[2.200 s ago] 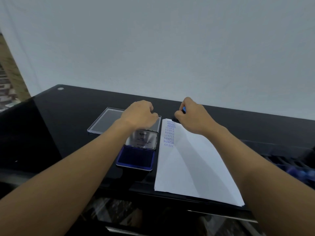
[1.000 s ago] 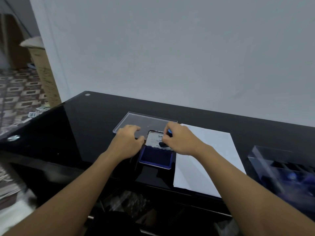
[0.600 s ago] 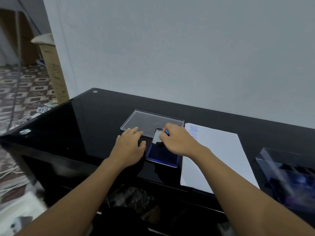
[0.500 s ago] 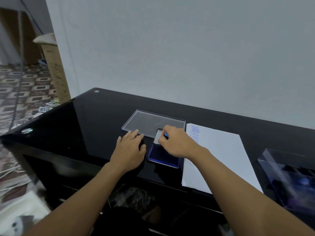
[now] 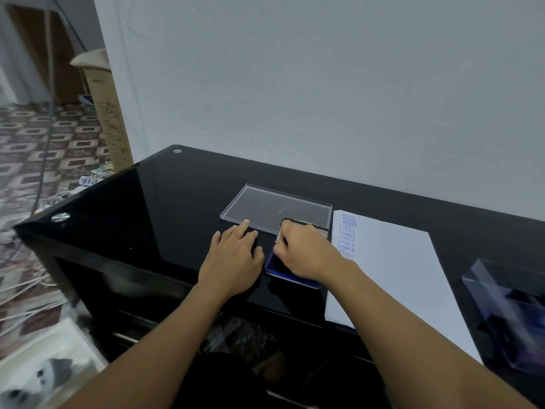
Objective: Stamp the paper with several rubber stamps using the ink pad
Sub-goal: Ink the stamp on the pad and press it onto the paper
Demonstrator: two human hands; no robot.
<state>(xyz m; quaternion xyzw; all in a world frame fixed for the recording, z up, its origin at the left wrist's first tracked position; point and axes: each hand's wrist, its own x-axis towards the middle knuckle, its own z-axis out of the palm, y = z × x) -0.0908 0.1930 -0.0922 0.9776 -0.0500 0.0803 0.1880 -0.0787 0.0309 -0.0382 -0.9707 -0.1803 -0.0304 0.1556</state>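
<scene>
Two hands: left hand (image 5: 233,258) flat beside the ink pad (image 5: 272,264), right hand (image 5: 303,252) curled over it, grip hidden. A sliding pad might smear the paper (image 5: 398,276).

Clear tray (image 5: 265,202) on blk glass table (image 5: 177,196). Clear box (image 5: 507,314) at R edge. Cardboard box (image 5: 113,125) + cables (image 5: 26,290) on patterned floor, L.
</scene>
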